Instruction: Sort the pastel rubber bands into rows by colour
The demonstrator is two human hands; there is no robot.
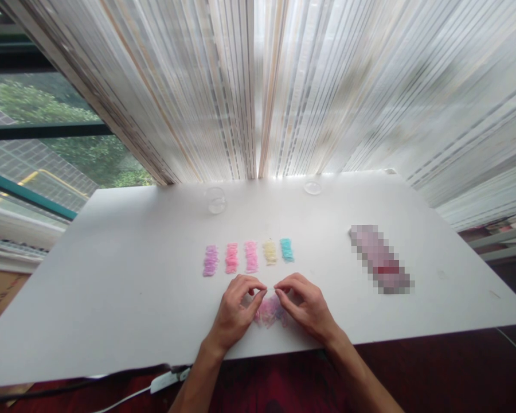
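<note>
So both hands are in a pinch right now. The left hand (236, 310) has thumb and index tips pressed together on one end of a thin pale strand (270, 289), and the right hand (307, 301) pinches the other end the same way, so it's a short line between them. Other fingers are curled in loosely. The strand hangs just past the far edge of the mixed pile (268, 315) of little pastel bits, with a hand on either side of that pile. Farther out from the pile there's a line of sorted bunches: purple (211, 261), coral (231, 258), pink (251, 256), yellow (269, 252) and blue (286, 250). Way beyond the pile sits a clear cup (216, 202). Some blurred-out thing (376, 255) lies well to its right.
</note>
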